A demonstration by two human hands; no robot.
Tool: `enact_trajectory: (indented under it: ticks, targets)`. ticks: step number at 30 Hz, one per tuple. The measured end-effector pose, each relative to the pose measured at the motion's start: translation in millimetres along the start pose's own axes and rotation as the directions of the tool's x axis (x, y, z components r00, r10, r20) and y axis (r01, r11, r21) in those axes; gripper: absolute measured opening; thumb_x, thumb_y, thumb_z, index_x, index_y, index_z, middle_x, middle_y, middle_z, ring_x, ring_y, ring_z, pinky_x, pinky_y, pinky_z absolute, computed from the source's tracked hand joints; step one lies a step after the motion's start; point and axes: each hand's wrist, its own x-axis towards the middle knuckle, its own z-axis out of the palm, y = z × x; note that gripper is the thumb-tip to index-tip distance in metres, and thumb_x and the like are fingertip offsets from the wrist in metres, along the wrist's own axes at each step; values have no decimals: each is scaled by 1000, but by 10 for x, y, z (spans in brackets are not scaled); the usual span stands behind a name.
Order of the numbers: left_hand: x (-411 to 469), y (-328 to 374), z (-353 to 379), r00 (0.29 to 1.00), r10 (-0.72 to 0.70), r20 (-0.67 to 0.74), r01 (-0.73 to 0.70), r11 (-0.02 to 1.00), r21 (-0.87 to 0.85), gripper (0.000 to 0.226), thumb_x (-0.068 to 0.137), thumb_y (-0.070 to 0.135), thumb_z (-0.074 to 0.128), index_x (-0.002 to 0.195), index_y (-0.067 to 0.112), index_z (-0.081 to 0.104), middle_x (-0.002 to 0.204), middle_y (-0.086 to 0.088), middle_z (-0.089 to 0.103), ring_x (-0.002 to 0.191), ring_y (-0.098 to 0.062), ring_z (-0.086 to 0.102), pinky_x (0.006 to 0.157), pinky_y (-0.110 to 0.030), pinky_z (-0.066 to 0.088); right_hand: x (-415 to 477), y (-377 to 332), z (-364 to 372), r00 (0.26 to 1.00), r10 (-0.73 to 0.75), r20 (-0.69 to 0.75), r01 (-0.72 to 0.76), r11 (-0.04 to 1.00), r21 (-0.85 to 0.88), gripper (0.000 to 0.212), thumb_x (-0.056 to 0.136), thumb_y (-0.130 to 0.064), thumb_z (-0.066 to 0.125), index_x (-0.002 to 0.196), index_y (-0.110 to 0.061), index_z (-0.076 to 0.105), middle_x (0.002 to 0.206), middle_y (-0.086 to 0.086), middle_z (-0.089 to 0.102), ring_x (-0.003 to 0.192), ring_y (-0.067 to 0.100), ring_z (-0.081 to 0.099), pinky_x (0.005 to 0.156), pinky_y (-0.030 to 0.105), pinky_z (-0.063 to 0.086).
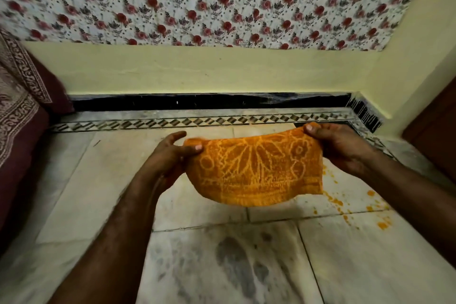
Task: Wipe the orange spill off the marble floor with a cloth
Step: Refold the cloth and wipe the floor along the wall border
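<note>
Above the marble floor (103, 180): you hold the orange terry cloth (254, 170) with its pale flower pattern in the air, clear of the tiles and spread between both hands.
Left hand (170, 155): your thumb and fingers pinch the cloth's upper left corner, with one finger sticking out loose above.
Right hand (338, 145): your thumb and curled fingers pinch the upper right corner, a little higher and farther from you than the left.
Why held so: gripping both top corners stretches the top edge and lets the rest hang open. This probably lets you check the face and lay it down flat.
Orange spill (338, 202): drops and smears lie on the floor to your right, just past the cloth's lower right corner. I cannot tell how much is hidden behind the cloth.
Task stage: the cloth touches no part of the spill, so the wiping looks yet to do.
Next move: bring the cloth down and to the right, onto the spots.
Far edge: a black skirting strip (197, 101) runs along the wall, with a diamond-pattern inlay border (172, 122) in front of it.
</note>
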Motion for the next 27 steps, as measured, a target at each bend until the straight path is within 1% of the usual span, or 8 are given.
enact_trajectory:
  ticks: [4,7,9,13,16,21,23,27]
  targets:
    - [-9,40,31,998,67,-19,-65,995,76,65,90,6,70,145,30,46,134,-14,51,110,-32,63,79,-40,57,-24,-41,-8,999,-31,-11,31,1000,6,41,82,-25,74,116,-3,70,106,10,74,105,26,69,79,37,60]
    - [0,85,61,983,178,-40,-166,963,212,53,95,11,65,141,34,50,128,-13,58,105,-27,65,76,-36,57,-8,-58,-28,997,-49,-63,44,997,-70,44,76,-23,78,114,-3,70,112,14,75,99,26,74,72,38,62]
    - [7,108,95,973,229,-21,-215,940,265,44,98,13,62,134,37,55,127,-11,59,108,-28,64,81,-38,57,24,-67,-52,994,-56,-93,48,995,-88,53,73,-19,81,122,-4,65,116,15,73,99,28,73,73,40,61]
    - [-12,156,155,981,193,-16,-189,972,139,29,101,14,55,120,30,69,116,-7,66,101,-25,64,84,-37,53,41,-153,-124,999,-43,-7,43,999,-32,52,73,4,78,121,-12,65,119,15,67,106,31,67,82,41,58]
    - [-11,171,94,985,169,33,-170,985,23,37,93,3,62,126,18,67,108,-4,71,100,-23,66,84,-36,53,25,-180,-135,996,-53,70,61,992,-110,52,67,14,73,115,-5,70,108,11,74,105,30,68,83,38,60]
    - [-3,164,68,978,208,31,-210,963,169,63,77,-14,71,134,13,61,118,-6,67,106,-23,65,75,-32,59,-40,-247,-143,993,-46,105,67,976,-207,63,65,16,71,125,-2,68,124,9,69,112,27,65,83,33,62]
    - [5,152,71,977,211,15,-210,959,191,62,78,-15,70,132,16,63,118,-8,66,107,-25,65,76,-34,60,-52,-251,-141,993,-40,111,66,970,-234,66,63,17,72,126,-5,69,128,7,67,116,28,63,81,32,62]
    - [8,151,71,966,258,-10,-244,927,285,47,82,-9,71,122,15,70,124,-5,67,112,-25,65,77,-32,58,-113,-289,-60,997,-74,30,80,949,-306,48,77,21,67,117,-6,72,114,1,69,109,23,63,73,25,58]
